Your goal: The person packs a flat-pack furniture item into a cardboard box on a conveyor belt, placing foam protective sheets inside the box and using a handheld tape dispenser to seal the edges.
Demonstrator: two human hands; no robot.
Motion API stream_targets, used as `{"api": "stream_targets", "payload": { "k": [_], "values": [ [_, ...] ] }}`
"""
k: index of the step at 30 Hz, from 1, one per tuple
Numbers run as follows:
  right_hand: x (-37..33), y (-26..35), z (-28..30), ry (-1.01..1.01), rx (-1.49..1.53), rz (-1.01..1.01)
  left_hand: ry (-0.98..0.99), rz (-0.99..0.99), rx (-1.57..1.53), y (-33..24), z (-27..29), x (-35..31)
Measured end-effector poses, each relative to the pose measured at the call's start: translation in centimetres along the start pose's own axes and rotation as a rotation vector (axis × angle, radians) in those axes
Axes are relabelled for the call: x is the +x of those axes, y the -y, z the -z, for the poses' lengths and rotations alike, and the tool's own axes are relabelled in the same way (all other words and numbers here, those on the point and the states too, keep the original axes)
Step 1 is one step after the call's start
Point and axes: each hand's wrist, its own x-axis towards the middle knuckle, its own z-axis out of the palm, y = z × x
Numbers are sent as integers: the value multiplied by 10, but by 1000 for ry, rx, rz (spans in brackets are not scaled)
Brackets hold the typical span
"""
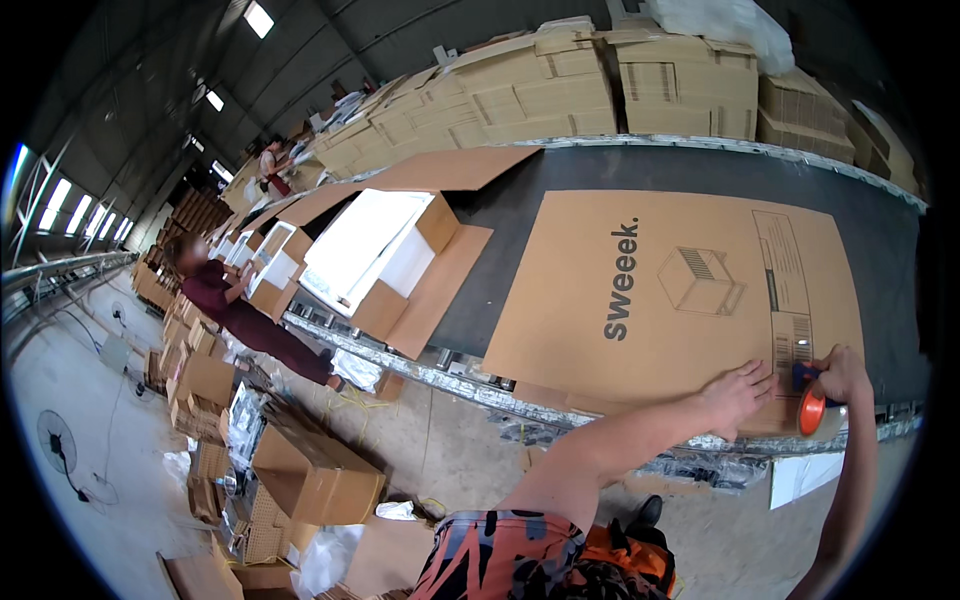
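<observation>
A large closed cardboard box [570, 280] lies flat before me, with dark print and a line drawing on its top. Near its close edge my left hand [742, 398] rests palm down, fingers outstretched on the cardboard. Just to the right, my right hand [846, 376] grips a tape dispenser [811, 410] with a blue body and an orange-red roll side. The dispenser is at the box's near right corner, over the printed label area. Whether tape is stuck down there, I cannot tell.
The box sits on a dark conveyor belt [590, 170] with metal side rails. To the left stands an open carton [365, 260] with white contents. A co-worker [250, 310] in dark red stands beside the line. Stacked cartons [690, 85] line the far side; an empty carton [320, 475] lies below left.
</observation>
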Motion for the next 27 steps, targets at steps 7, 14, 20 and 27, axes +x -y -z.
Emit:
{"api": "stream_targets", "payload": {
  "k": [7, 14, 20, 27],
  "values": [
    [-126, -14, -100, -18, -155, -54, -26, -5, -15, -3, 4, -1],
    [-97, 41, -137, -180, -18, -174, -22, -3, 11, -4, 4, 3],
    [-83, 31, -168, -36, -209, -108, -31, 9, 29, -3, 4, 9],
    [-148, 14, -68, 170, 539, -13, -90, 8, 13, -3, -16, 2]
  ]
}}
